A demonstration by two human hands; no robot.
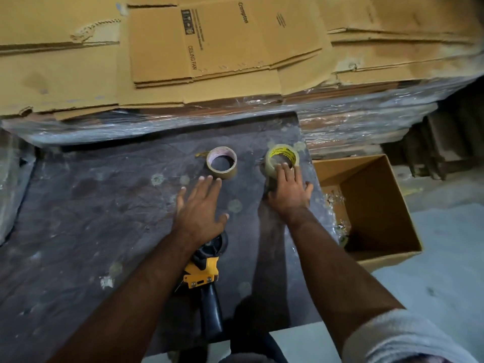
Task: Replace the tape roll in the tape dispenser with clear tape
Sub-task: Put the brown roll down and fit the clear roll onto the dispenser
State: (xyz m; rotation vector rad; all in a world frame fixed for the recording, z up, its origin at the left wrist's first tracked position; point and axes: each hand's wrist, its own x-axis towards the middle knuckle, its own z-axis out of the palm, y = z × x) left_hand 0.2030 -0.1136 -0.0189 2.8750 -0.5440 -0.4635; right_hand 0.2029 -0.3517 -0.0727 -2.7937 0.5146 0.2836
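Observation:
A clear tape roll with a yellow core label (pixel 278 158) stands on the dark table (pixel 104 218) at the far right. My right hand (pixel 289 189) lies over its near side with a fingertip at the core's rim. A brown tape roll (pixel 221 166) lies flat to its left. My left hand (pixel 200 205) hovers spread just short of the brown roll, touching nothing. The yellow and black tape dispenser (pixel 207 273) lies on the table under my left forearm, handle toward me, its hub partly hidden.
Flattened cardboard boxes (pixel 209 48) are stacked on a plastic-wrapped pallet beyond the table. An open cardboard box (pixel 366 205) with scraps of film in it sits on the floor right of the table's edge.

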